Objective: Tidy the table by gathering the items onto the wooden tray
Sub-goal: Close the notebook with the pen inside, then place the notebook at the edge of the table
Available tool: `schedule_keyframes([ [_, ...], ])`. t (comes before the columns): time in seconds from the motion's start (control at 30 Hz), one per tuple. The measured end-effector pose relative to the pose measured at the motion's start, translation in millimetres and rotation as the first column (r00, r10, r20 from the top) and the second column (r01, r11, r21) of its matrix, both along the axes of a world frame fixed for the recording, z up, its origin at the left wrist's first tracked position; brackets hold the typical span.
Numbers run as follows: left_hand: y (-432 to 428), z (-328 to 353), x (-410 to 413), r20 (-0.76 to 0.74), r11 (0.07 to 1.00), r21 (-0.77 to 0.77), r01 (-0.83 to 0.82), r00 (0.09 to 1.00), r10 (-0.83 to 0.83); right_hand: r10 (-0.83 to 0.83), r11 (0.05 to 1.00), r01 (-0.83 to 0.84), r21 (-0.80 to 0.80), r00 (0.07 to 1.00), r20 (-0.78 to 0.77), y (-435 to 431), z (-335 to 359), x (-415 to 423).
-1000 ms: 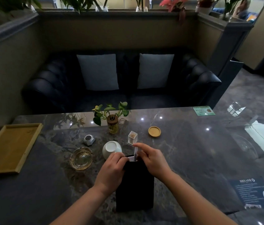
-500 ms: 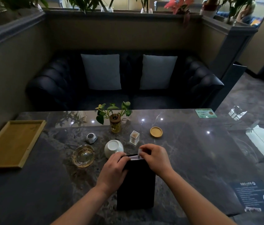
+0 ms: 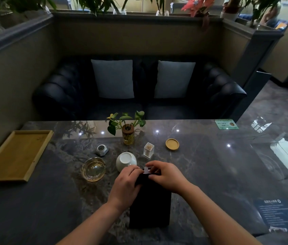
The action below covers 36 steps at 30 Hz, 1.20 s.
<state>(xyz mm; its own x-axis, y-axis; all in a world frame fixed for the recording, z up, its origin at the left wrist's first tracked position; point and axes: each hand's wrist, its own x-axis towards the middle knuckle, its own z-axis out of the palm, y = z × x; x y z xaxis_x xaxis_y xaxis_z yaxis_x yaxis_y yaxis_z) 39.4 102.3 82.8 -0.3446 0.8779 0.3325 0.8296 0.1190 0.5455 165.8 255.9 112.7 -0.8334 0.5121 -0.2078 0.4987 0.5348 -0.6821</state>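
Right of the empty wooden tray (image 3: 16, 154), both the left hand (image 3: 124, 183) and right hand (image 3: 168, 175) pinch a small white piece (image 3: 146, 170) into the black folder (image 3: 149, 204), which likely needs carrying traywards next.

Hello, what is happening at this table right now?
A person is working with both hands at the top edge of a black pouch lying on the table: the left hand holds its edge and the right hand pinches a small white piece there. The wooden tray at the left holds nothing yet. The glass ashtray, white cup, plant jar and round wooden coaster are not on it.
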Motion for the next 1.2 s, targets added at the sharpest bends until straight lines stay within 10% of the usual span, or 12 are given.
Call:
schedule_keyframes([
  [0.6, 5, 5, 0, 0.037, 1.000, 0.001, -0.019, 0.999, 0.019, 0.115, 0.966, -0.112, 0.233, 0.993, -0.002, -1, -6, 0],
  [0.73, 5, 4, -1, 0.034, 0.999, -0.021, -0.025, 0.999, 0.026, -0.150, 0.935, 0.237, 0.265, 0.939, -0.310, -4, -22, 19],
  [0.97, 5, 0, -4, 0.028, 0.998, -0.049, -0.030, 0.999, 0.031, -0.538, 0.710, 0.398, -0.582, 0.839, -0.082, -26, -75, 47],
  [1.2, 14, -5, -3, 0.064, 0.996, -0.078, -0.048, 0.997, 0.053, -0.644, 0.676, 0.476, -0.562, 0.753, -0.137, -29, -86, 53],
])
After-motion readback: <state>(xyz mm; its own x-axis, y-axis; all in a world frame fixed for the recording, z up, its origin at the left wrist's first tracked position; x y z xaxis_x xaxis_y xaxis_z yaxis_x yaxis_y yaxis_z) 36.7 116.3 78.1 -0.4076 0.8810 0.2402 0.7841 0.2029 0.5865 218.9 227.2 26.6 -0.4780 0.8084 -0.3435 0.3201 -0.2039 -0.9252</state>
